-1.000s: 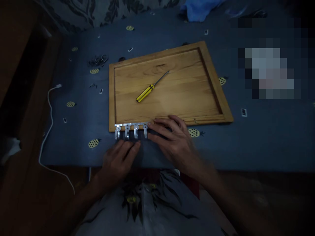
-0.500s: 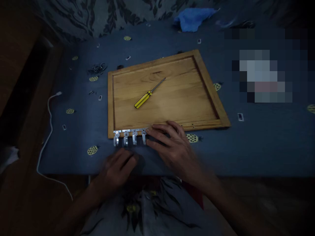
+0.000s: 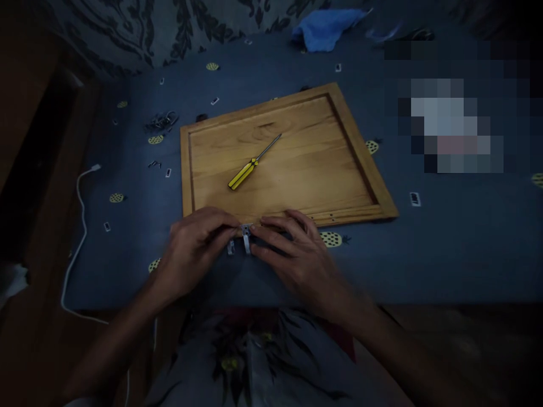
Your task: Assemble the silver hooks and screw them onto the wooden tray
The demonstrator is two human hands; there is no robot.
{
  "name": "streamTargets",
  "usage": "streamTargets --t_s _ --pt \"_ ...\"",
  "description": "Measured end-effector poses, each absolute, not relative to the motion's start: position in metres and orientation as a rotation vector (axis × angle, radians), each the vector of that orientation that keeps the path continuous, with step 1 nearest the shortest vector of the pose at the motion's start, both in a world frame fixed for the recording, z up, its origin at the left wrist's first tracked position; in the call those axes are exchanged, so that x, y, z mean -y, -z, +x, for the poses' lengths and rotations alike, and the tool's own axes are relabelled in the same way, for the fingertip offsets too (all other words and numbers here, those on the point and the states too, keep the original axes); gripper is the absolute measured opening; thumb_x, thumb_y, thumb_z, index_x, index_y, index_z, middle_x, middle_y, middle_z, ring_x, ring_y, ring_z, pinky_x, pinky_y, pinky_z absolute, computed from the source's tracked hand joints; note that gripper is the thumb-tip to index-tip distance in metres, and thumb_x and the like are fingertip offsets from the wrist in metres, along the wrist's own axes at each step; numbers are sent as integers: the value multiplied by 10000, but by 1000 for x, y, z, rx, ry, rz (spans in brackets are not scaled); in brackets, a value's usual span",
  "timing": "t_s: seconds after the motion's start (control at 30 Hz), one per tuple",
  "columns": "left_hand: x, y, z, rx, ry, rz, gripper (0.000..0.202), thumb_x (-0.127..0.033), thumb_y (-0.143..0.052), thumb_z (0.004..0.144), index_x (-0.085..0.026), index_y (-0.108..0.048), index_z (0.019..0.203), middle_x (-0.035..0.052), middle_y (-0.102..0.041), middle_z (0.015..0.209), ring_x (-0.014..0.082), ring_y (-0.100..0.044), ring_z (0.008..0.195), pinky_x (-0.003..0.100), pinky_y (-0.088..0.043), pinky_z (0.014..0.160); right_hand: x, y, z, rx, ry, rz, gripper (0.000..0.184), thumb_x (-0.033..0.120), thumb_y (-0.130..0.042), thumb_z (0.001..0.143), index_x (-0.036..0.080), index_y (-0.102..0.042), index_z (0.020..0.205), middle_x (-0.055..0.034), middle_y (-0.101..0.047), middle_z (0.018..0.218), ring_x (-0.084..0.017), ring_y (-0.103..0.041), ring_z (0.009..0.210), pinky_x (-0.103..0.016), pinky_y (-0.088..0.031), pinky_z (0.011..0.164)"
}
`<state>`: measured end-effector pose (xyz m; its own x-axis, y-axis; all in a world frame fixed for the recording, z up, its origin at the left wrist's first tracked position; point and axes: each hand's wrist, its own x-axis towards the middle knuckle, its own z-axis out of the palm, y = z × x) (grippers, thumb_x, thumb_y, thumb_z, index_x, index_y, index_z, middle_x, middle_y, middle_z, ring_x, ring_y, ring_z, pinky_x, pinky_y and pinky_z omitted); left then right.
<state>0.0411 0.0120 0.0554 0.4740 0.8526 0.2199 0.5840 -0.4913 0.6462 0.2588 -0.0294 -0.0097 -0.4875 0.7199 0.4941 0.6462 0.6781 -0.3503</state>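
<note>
A wooden framed board (image 3: 297, 175) lies on the cloth-covered table, and a metal hook rail (image 3: 246, 240) sits along its near edge. My left hand (image 3: 197, 243) is over the rail's left part, thumb and forefinger pinched together against it; anything tiny between those fingertips is too small to make out. My right hand (image 3: 297, 249) steadies the rail's right side, fingers on the board's edge and thumb beside a hook. Much of the rail is hidden behind both hands. A yellow-handled screwdriver (image 3: 248, 168) rests on the board, its tip toward the upper right.
Left of the board lie a small pile of dark metal pieces (image 3: 161, 121) and several loose screws (image 3: 155, 164). A white cable (image 3: 80, 195) runs down the table's left side. At the back is a blue cloth (image 3: 326, 31). A blurred-out patch (image 3: 449, 118) covers the right.
My left hand has risen from below the board's near edge onto the hook rail, covering its left hooks. My right hand stays at the rail. The view has shifted slightly.
</note>
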Motion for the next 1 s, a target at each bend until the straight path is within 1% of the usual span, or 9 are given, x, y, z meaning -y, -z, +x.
streamTargets --t_s 0.13,0.23,0.47,0.67,0.8,1.0 --pt "-27 -51 47 -1121 -590 2161 69 -164 -672 939 -187 -732 915 3 -760 862 142 -708 791 218 -499 714 29 10 258 2251 -126 -1046 185 197 -560 1027 250 -716 1110 -3 -759 1275 -239 -604 1219 -505 -387 1121" --pt "-30 -49 48 -1114 -528 2114 76 -131 -677 917 -186 -728 904 -11 -750 838 129 -693 766 209 -477 694 29 10 259 2253 -127 -1031 187 179 -578 1012 241 -721 1114 -17 -755 1281 -246 -600 1216 -515 -395 1107" --pt "-33 -46 50 -1143 -509 2031 67 -144 -687 892 -193 -729 872 -22 -741 797 126 -675 738 212 -462 672 28 10 259 2262 -126 -1023 191 169 -566 1012 217 -723 1110 -41 -750 1286 -262 -601 1207 -543 -407 1101" --pt "-35 -45 52 -1129 -513 2011 63 -178 -687 896 -202 -744 885 -8 -754 819 140 -683 750 228 -486 694 29 9 261 2264 -133 -1022 207 149 -582 997 222 -730 1123 -39 -756 1271 -262 -601 1213 -542 -417 1102" --pt "-36 -46 53 -1118 -507 2031 76 -168 -683 898 -200 -750 884 -6 -758 827 138 -684 757 224 -483 695 30 9 260 2273 -143 -1027 208 142 -613 977 218 -733 1129 -46 -754 1275 -267 -604 1212 -548 -414 1103" --pt "-37 -48 55 -1112 -470 2102 89 -154 -669 903 -199 -745 889 5 -761 839 147 -693 777 227 -490 705 29 11 260 2262 -143 -1023 209 150 -608 984 238 -734 1126 -40 -757 1261 -255 -595 1228 -535 -399 1115"
